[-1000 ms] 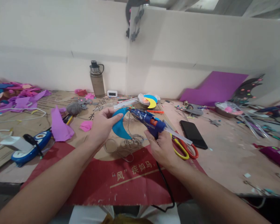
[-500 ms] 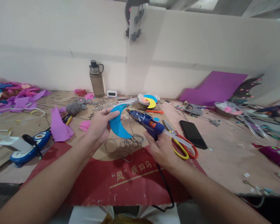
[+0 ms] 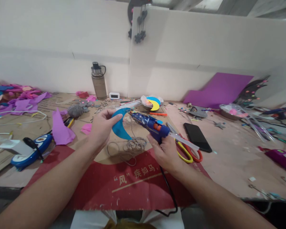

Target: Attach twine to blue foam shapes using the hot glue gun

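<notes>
My left hand [image 3: 101,128] is closed on a blue crescent-shaped foam piece [image 3: 119,128], held above the table with the thumb on its face. In my right hand [image 3: 165,152] I grip a blue hot glue gun [image 3: 149,124] with a clear glue stick poking out of its back. The gun's nozzle touches the upper tip of the crescent. A thin grey string [image 3: 131,145] hangs from the crescent and coils on the cardboard below. The gun's black cord [image 3: 169,190] runs down toward me.
Scissors with yellow and red handles [image 3: 187,151] and a black phone [image 3: 197,137] lie right of my hand. A grey water bottle [image 3: 98,80] stands by the white partition. Purple foam scraps [image 3: 60,128], a blue glue gun [image 3: 30,151] and cables sit left; craft clutter fills the right side.
The crescent has been turned slightly in my left hand and the glue gun's nozzle has shifted along its upper tip. Both hands stay in nearly the same place.
</notes>
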### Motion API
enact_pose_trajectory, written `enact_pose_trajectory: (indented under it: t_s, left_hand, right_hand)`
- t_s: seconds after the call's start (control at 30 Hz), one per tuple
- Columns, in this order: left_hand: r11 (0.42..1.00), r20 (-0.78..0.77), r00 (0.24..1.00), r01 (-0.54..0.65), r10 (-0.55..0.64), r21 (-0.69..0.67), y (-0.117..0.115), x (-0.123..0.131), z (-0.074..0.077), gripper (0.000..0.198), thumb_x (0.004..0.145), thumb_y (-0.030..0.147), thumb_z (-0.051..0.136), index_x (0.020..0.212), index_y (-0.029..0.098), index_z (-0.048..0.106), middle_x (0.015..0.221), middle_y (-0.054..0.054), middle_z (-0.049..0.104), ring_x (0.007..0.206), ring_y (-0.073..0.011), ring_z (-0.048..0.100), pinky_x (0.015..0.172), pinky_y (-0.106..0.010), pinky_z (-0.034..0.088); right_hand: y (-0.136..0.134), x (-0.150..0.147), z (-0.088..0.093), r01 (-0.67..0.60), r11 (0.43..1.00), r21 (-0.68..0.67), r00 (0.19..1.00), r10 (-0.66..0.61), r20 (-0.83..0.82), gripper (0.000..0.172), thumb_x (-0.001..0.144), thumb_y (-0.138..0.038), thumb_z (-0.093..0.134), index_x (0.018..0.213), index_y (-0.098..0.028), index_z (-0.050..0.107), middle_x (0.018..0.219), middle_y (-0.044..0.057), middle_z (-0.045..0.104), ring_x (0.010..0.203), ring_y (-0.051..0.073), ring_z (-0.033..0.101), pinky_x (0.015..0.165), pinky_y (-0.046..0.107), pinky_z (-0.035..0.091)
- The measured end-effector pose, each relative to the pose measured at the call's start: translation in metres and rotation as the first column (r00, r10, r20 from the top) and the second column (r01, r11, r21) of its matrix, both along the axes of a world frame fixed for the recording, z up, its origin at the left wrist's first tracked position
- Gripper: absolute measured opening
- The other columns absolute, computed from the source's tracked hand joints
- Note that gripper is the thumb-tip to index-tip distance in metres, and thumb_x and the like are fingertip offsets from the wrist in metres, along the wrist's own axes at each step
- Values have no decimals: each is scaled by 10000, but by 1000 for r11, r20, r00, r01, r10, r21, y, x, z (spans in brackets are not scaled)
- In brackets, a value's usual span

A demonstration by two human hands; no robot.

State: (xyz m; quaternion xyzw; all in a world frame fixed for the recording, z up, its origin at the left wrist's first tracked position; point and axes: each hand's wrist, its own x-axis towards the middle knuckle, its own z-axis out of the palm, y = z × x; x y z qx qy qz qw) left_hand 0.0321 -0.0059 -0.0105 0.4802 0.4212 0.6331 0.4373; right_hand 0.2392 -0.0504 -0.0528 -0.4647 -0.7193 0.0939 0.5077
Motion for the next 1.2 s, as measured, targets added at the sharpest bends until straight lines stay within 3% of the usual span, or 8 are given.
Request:
enact_pose_trajectory:
  t_s: [0.1,0.17,0.5,0.73,0.93,1.07,1.13,1.2]
  left_hand:
    - [950,-227,939,-203,257,238,-3,-1,1,111,638,231,769,681,185,677,719,-2,663,675,-118,570,642,-215,453]
    - [939,-267,918,-222,291,261,-4,-1,1,91,645,226,761,682,186,688,712,-1,660,667,-115,560,642,-214,443]
    - [993,-150,987,-39,55,110,2,-1,-7,166,636,297,776,687,187,663,658,8,654,582,-112,567,553,-220,455]
    - [996,-41,998,-42,45,80,3,-1,-6,197,593,281,803,669,184,651,647,11,653,575,-107,570,561,-219,455]
    - [995,-78,997,12,-4,98,5,-3,-9,197,639,302,785,703,180,645,673,2,660,590,-113,586,557,-227,473]
    - [964,-254,951,-118,179,237,7,-7,-9,162,685,304,747,739,179,661,693,2,664,606,-120,593,585,-251,492]
    - [887,-382,856,-169,348,429,7,-11,-8,93,720,260,709,735,181,663,726,-6,676,673,-134,620,654,-273,508]
    - [767,-461,742,-111,487,632,6,-16,-7,23,745,196,669,725,188,660,782,-18,694,760,-146,642,734,-295,514]
  right_hand:
    - [-1,1,2,24,1000,-8,998,-25,-56,244,873,-375,520,1003,-195,619,881,91,695,830,256,638,802,425,507]
    - [-2,2,4,24,1000,-3,997,-24,-68,231,877,-382,517,978,-202,621,863,80,698,812,245,637,775,404,511]
    - [2,1,4,21,999,-31,999,-21,-26,273,864,-365,516,1023,-161,602,892,106,679,807,255,627,768,411,501]
    - [1,2,6,39,998,-44,999,-40,-30,231,860,-365,518,970,-181,603,834,93,681,772,252,629,735,400,507]
    - [1,0,3,12,999,-46,999,-14,-39,306,870,-363,517,1086,-158,588,998,131,676,908,269,629,852,434,484]
    - [1,2,4,28,1000,-5,998,-29,-57,246,864,-347,534,1014,-168,612,895,96,686,818,243,629,786,400,496]
    - [0,3,6,19,999,33,997,-17,-81,194,865,-335,543,961,-187,624,816,61,681,741,215,617,729,363,500]
    - [-1,3,8,7,999,54,994,-2,-109,166,869,-327,547,932,-198,630,773,40,676,702,199,609,698,343,501]
